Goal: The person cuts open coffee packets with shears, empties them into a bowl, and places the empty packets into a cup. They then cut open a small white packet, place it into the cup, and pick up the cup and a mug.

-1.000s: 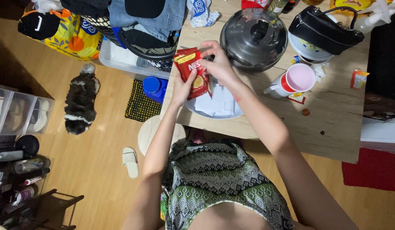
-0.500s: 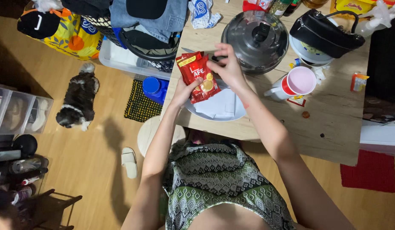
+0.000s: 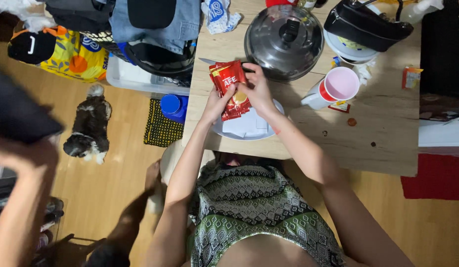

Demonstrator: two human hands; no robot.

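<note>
Two hands gripping a red sachet over a wooden table (image 3: 388, 148)

The red sachet (image 3: 232, 89) is pinched by left hand (image 3: 215, 102) and right hand (image 3: 258, 90); a white plate (image 3: 278, 111) lies beneath.

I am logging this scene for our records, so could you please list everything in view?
red foil sachet: one, red, held over the plate in both hands
white round plate: one, white, table's near edge, holding white folded papers
dark domed pot lid: one, grey-black, behind the sachet
pink-lined mug: one, white and red, right of the plate
black handbag: one, black, far right of the wooden table
small dog: one, black and white, on the floor at left
blue-lidded jar: one, blue, floor beside the table
another person's arm: one, lower left
left hand: on the sachet's left edge
right hand: on its right edge
</note>
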